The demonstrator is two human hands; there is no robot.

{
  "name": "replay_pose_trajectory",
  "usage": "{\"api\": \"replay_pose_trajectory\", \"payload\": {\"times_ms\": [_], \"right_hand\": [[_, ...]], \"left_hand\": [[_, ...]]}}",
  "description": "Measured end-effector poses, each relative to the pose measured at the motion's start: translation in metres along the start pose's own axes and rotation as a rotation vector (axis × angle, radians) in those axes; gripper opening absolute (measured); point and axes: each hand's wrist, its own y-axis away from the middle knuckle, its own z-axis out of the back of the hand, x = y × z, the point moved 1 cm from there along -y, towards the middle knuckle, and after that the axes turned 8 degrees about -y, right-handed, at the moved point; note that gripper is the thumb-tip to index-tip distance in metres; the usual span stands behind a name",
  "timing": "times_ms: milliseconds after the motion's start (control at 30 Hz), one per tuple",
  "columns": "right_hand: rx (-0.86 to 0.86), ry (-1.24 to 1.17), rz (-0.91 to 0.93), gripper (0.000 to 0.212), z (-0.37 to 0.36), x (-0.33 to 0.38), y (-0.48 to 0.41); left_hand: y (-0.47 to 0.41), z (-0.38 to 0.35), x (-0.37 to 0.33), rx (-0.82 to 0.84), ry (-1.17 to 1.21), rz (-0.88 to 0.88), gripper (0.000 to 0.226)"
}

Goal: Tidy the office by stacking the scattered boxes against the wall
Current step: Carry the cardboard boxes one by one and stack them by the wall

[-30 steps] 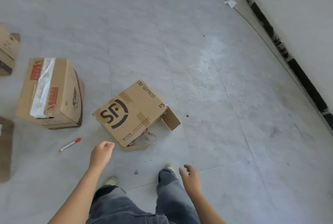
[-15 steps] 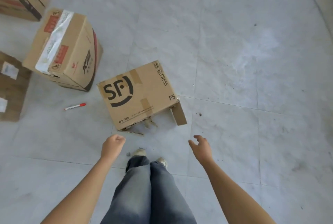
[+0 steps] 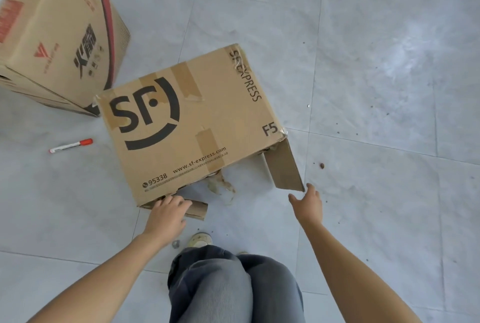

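Note:
A cardboard SF Express box lies on the grey tiled floor straight ahead, with its open end toward me and loose flaps hanging out. My left hand rests with bent fingers on the low flap at the box's near left corner. My right hand is spread open, its fingertips just short of the tip of the right flap. A larger taped box stands at the upper left, close behind the SF box.
A red-capped marker lies on the floor left of the SF box. My legs and one shoe are directly below it. Crumpled scrap lies at the box's opening. Bare tile stretches to the right.
I have come closer and bent down, so the SF box fills more of the view. My left hand went from a fist in the air to the box's flap; my right hand reached toward the right flap.

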Motion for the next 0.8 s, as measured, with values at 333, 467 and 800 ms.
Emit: {"api": "replay_pose_trajectory", "payload": {"times_ms": [333, 467, 800], "right_hand": [[-0.126, -0.015, 0.047, 0.013, 0.002, 0.007, -0.029], [-0.13, 0.066, 0.131, 0.018, 0.035, 0.048, 0.011], [-0.137, 0.497, 0.42, 0.02, 0.168, 0.151, 0.164]], "left_hand": [[-0.011, -0.007, 0.005, -0.265, 0.334, 0.189, 0.01], [0.007, 0.042, -0.004, -0.318, 0.351, 0.269, 0.024], [0.145, 0.164, -0.016, -0.231, 0.686, 0.475, 0.041]]}}
